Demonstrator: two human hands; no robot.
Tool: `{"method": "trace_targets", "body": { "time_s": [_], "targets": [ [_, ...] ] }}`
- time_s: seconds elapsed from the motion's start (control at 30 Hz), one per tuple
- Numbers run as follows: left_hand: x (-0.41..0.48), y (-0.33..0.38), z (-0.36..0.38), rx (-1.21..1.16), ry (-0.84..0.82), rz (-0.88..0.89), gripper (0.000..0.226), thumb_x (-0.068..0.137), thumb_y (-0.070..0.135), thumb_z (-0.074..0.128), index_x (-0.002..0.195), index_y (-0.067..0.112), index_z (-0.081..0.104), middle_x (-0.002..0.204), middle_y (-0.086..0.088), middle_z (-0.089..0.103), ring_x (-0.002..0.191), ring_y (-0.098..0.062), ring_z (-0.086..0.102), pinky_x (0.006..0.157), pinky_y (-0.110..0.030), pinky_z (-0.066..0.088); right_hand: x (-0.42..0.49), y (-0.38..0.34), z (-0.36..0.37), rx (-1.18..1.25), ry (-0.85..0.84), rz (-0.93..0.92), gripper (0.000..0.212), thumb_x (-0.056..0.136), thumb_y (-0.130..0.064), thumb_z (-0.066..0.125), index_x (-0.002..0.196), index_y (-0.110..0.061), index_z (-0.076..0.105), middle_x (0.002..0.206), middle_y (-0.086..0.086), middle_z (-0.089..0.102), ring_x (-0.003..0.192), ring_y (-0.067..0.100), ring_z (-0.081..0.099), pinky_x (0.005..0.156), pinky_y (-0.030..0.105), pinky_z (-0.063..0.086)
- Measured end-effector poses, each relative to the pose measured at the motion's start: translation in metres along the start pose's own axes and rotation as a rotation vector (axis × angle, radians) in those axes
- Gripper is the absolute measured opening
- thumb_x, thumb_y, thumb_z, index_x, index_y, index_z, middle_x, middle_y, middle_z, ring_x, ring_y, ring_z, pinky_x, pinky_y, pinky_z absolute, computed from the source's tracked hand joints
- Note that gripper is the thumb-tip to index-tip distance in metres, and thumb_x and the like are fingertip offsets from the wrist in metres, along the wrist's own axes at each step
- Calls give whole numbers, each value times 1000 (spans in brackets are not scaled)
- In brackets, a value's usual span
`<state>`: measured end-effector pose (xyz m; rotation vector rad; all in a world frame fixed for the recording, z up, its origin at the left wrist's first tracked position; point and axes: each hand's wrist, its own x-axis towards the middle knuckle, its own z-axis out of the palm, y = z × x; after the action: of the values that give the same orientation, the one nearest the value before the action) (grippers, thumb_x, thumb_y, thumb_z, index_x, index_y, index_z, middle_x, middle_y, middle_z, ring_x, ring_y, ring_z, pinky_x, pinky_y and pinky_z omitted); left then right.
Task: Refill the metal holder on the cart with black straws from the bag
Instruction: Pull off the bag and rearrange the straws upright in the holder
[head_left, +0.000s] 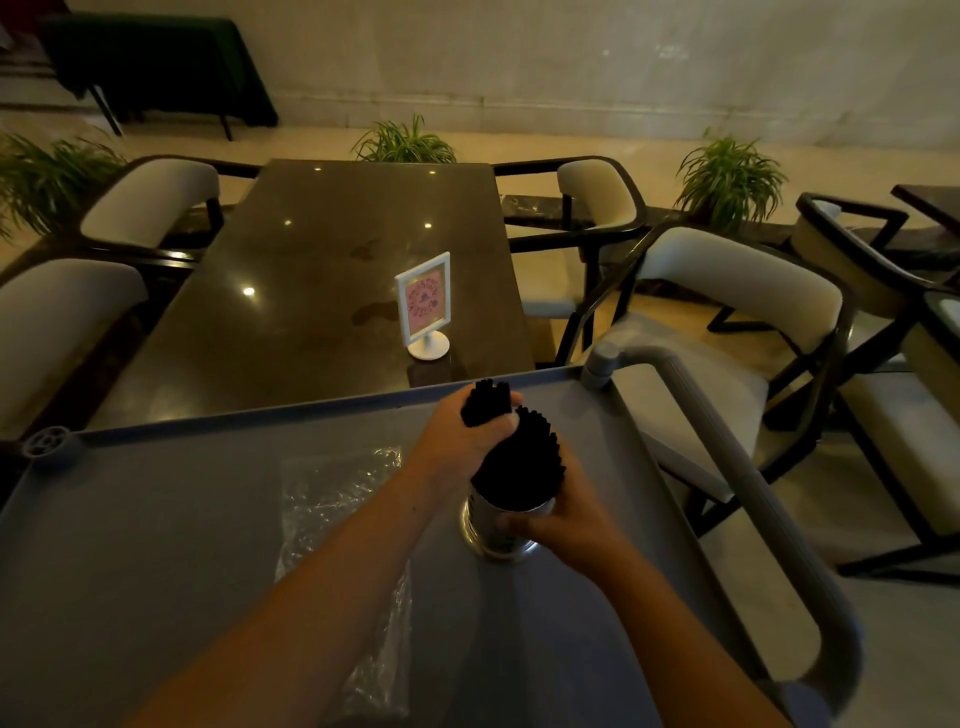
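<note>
A round metal holder (498, 535) stands on the grey cart (156, 519), packed with upright black straws (524, 462). My left hand (462, 441) grips a separate bundle of black straws (485, 402) just above the holder's far-left side, the bundle's tips sticking up past my fingers. My right hand (566, 519) wraps around the holder's right wall and steadies it. A clear plastic bag (337, 499) lies flat on the cart to the left of the holder, partly under my left forearm, and looks nearly empty.
The cart's grey handle bar (727, 441) runs along its right side. Beyond the cart is a dark glossy table (311, 270) with a white-framed pink sign (423, 306). Cushioned chairs (727, 291) flank the table, and potted plants (727, 176) stand behind.
</note>
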<state>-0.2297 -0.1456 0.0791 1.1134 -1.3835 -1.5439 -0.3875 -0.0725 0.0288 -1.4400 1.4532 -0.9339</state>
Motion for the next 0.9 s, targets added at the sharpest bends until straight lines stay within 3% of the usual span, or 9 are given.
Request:
{"method": "trace_targets", "body": {
  "time_s": [0.13,0.27,0.4,0.47,0.57,0.7,0.77,0.83,0.9],
  "targets": [
    [-4,14,2,1,-4,65,28,78,21,65,106,20,71,110,-10,72,98,-20,69,86,-37,59,1,0,1,-30,10,-8,101,58,-30,89,140,-43,31,140,-14,45,127,2,45,102,32,48],
    [-8,33,0,-60,-2,145,16,83,17,63,97,17,71,106,-3,75,89,-13,70,76,-27,58,0,1,1,-18,13,-33,103,57,-32,89,138,-51,29,141,-20,43,126,-8,42,93,13,43],
    [-12,54,-8,-170,45,236,14,83,13,63,91,23,69,95,-5,76,104,-29,68,86,-36,55,-3,-1,-1,32,15,-47,97,58,-29,89,135,-54,34,133,-27,48,123,-10,46,88,6,45],
    [-14,62,-13,-275,62,273,16,85,8,61,100,8,61,88,-7,75,103,-35,68,91,-44,54,-5,-2,-1,45,8,-36,96,59,-31,88,136,-51,34,130,-31,49,121,-11,46,88,7,45],
    [-20,74,-21,-402,76,300,13,85,4,59,97,7,57,84,-8,71,99,-33,67,96,-49,53,-8,-1,-2,47,3,-17,95,59,-34,87,136,-53,34,128,-35,49,121,-12,46,87,8,46],
    [-25,80,-22,-568,97,298,19,84,1,57,103,3,52,79,-11,66,88,-29,64,92,-43,52,-15,4,-4,22,12,22,108,61,-35,87,148,-38,23,146,-18,42,136,4,38,106,25,40],
    [-27,80,-23,-670,104,284,13,85,0,55,96,6,57,75,-9,66,82,-25,64,92,-44,51,-21,2,-7,-33,60,45,118,64,-39,87,153,-34,10,159,-7,23,145,11,22,115,36,29],
    [-32,78,-24,-811,99,259,19,86,-1,54,81,12,67,73,-8,67,79,-23,65,92,-43,51,-31,-7,-12,-108,171,33,120,64,-54,80,154,-33,3,163,-6,9,147,10,13,117,36,22],
    [-37,75,-25,-964,87,229,27,88,0,53,72,14,70,74,-6,66,79,-21,65,91,-40,52,-47,-22,-12,-114,334,-19,109,67,-63,71,153,-30,13,160,-7,18,144,8,20,113,31,25]
  ]
}}
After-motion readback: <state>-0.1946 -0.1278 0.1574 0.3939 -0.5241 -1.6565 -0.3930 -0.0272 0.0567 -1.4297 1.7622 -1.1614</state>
